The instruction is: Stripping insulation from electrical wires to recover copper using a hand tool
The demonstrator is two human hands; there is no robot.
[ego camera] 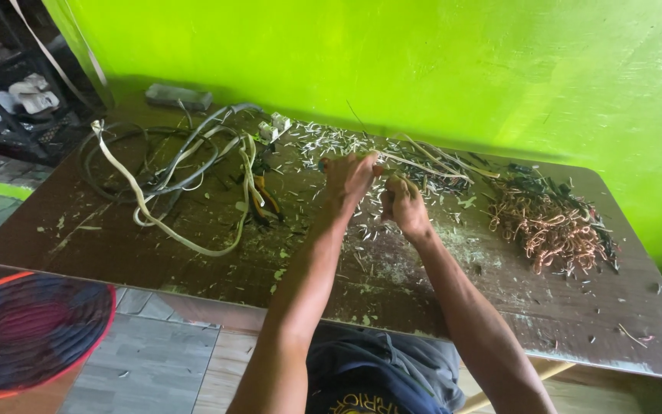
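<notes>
A big brown table (193, 261) stands against a bright green wall (423, 61). Near the table's left end lies a loose heap of grey and cream cables (170, 180), looped over each other. Near the right end sits a tangled pile of bare copper wire (549, 226), with dark bits of stripped cover beside it. Small white and green scraps (331, 142) are spread over the middle of the table and toward the back edge. A pair of pliers with orange handles (266, 198) lies just beside the cables. A grey block (178, 96) rests at the back left corner. The person's two hands are close together over the middle of the table. The left hand (349, 178) is curled and pinches one end of a thin pale wire (427, 165) that runs off toward the back right. The right hand (404, 205) is closed in a fist just beside it, but what it grips is hidden. On the floor at the left is a round woven seat (32, 326) with a red rim.
</notes>
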